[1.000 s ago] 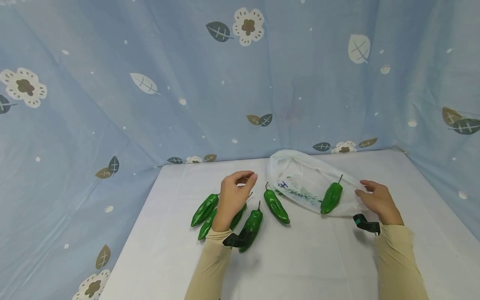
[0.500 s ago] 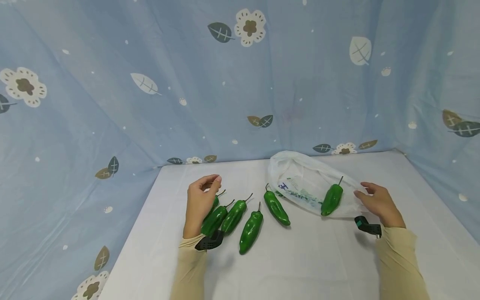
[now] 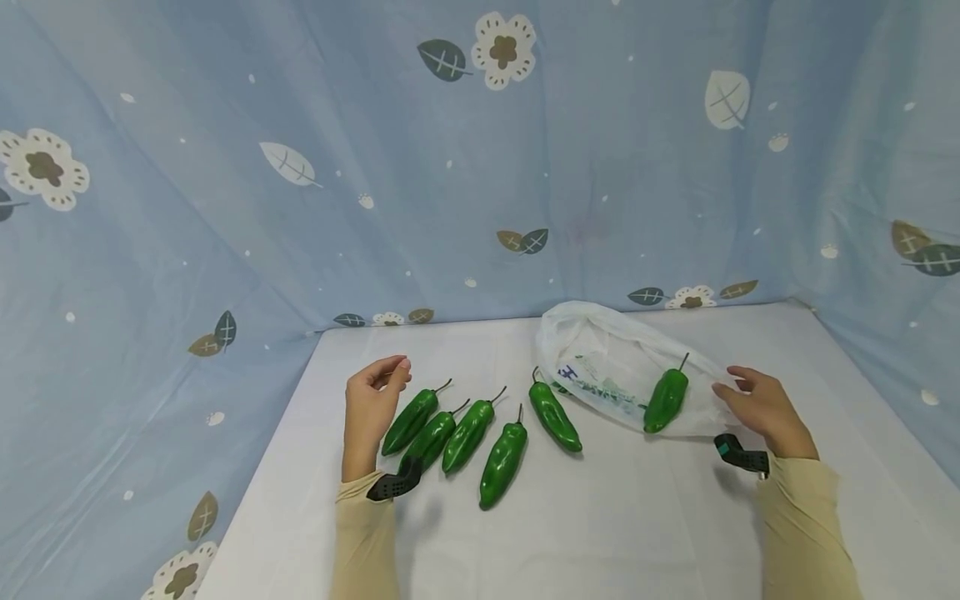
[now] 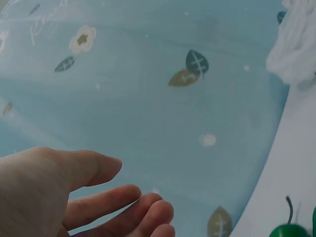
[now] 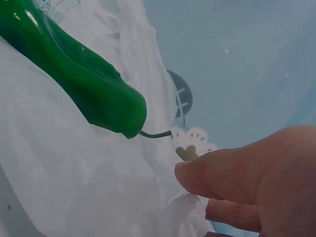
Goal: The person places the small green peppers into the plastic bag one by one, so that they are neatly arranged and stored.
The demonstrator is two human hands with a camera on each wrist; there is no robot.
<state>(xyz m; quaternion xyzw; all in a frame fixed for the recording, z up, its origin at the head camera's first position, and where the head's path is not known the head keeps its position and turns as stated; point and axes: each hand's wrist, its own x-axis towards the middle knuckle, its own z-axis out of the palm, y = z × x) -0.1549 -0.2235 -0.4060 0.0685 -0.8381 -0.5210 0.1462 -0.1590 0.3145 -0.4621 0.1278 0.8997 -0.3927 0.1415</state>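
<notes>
On the white plastic bag [image 3: 600, 352] I make out a dark blue mark [image 3: 567, 372] shaped roughly like an H, with green print [image 3: 606, 390] beside it too small for me to read. My left wrist view also catches pale script [image 4: 44, 23] on the blue curtain [image 3: 420, 200], too faint to make out.

The bag lies by the bench [image 3: 600, 517]'s back edge, right of centre. On it rests a green chili pepper [image 3: 666, 402], glossy and slightly creased, its thin dark stem pointing toward the back edge. Another pepper [image 3: 556, 419] lies just left of the bag, and four similar peppers [image 3: 468, 435] spread further toward the left edge, tapering toward the front.

My right hand [image 3: 767, 408] pinches the bag's rim between thumb and fingers. My left hand [image 3: 371, 408] hovers beside the leftmost pepper, fingers loosely bent.
</notes>
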